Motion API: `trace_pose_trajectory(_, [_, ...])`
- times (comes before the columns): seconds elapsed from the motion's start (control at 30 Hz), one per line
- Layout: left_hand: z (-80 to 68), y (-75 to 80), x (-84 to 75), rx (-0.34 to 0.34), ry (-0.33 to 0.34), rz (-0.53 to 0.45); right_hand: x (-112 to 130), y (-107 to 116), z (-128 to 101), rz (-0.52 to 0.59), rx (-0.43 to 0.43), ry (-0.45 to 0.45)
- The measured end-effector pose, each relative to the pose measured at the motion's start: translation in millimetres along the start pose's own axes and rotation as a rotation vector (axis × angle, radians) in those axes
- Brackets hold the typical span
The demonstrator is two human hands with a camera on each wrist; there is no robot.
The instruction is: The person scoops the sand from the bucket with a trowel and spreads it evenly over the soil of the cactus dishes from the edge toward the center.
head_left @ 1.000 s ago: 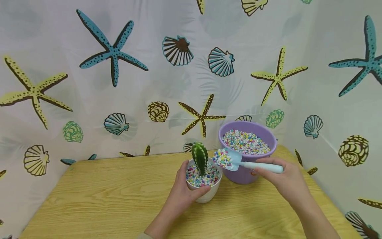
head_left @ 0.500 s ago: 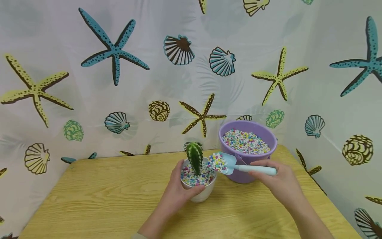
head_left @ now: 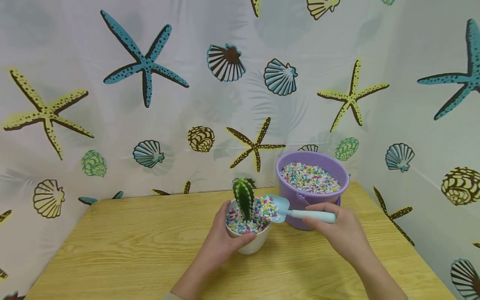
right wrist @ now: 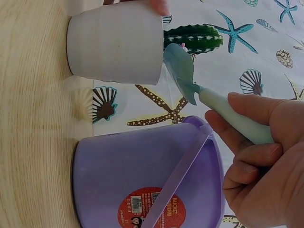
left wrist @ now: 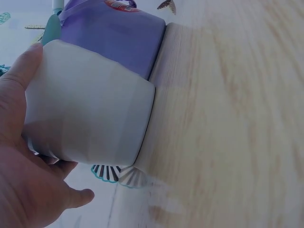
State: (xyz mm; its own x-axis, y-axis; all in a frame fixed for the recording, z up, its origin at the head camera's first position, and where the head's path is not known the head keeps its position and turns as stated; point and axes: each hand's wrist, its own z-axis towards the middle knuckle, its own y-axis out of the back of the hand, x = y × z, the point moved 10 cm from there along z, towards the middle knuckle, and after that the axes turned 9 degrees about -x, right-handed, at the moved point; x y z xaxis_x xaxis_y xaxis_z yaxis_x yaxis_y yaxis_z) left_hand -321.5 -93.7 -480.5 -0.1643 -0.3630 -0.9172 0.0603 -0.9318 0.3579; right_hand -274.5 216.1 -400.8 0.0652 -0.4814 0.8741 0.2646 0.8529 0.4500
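Note:
A green cactus [head_left: 243,199] stands in a white pot [head_left: 250,246] filled with multicoloured pebbles [head_left: 240,225]. My left hand [head_left: 221,237] grips the pot from its left side, thumb across the front; the left wrist view shows the pot's wall [left wrist: 90,104] against the hand. With curled fingers my right hand [head_left: 337,229] holds the handle of a light blue trowel [head_left: 282,206]. Pebbles are heaped on its blade, which overlaps the pot's right rim beside the cactus. In the right wrist view the trowel's blade [right wrist: 180,69] sits at the rim, tilted towards the pot.
Right behind the trowel stands a purple bucket [head_left: 296,204] holding many similar pebbles, a red label on its side. Both pot and bucket rest on a wooden table [head_left: 150,246]. A curtain [head_left: 176,96] printed with starfish and shells hangs behind and to the right.
My right hand has brought the loaded trowel leftward from in front of the bucket to the pot's rim. The pot, in my left hand, has shifted slightly left.

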Motion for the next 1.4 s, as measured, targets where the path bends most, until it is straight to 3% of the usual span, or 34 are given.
trace_pose_trajectory(0.43, [0.7, -1.1, -0.3, -0.001, 0.003, 0.01, 14.3, -2.5, -1.5, -0.059, -0.027, 0.107])
trace_pose_trajectory(0.73, [3.6, 0.0, 0.1, -0.009, -0.003, -0.022, 24.1, -6.7, 1.8, -0.16, -0.057, 0.176])
trace_pose_trajectory(1.4, [-0.6, -3.0, -5.4, -0.089, 0.01, 0.007, 38.9, -4.7, -0.4, -0.284, -0.115, 0.284])
